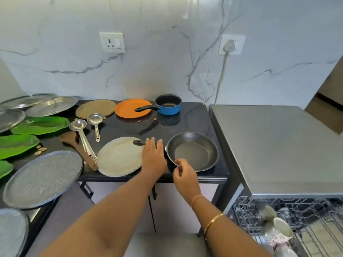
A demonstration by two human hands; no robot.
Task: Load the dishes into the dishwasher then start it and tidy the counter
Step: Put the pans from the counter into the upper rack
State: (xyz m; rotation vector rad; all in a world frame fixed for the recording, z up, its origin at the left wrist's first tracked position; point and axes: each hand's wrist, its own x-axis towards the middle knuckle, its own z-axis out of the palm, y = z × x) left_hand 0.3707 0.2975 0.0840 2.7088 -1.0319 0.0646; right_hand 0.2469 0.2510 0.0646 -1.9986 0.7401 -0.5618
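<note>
A black frying pan [192,155] sits at the front right of the dark counter [194,115], its handle [138,142] pointing left over a pale round plate [118,156]. My left hand [153,154] lies over the handle with straight fingers. My right hand [182,171] pinches the pan's near rim with thumb and forefinger. Farther back stand a blue saucepan [168,105] and an orange plate [130,108]. The open dishwasher rack [315,216] at lower right holds cups [282,227].
Two steel ladles [95,118] [78,126] and a wooden spatula [74,143] lie left of the pale plate. A woven brown plate [95,108], steel platters [42,177] and green leaf-shaped plates [39,125] fill the left side. The grey dishwasher top [278,145] is to the right.
</note>
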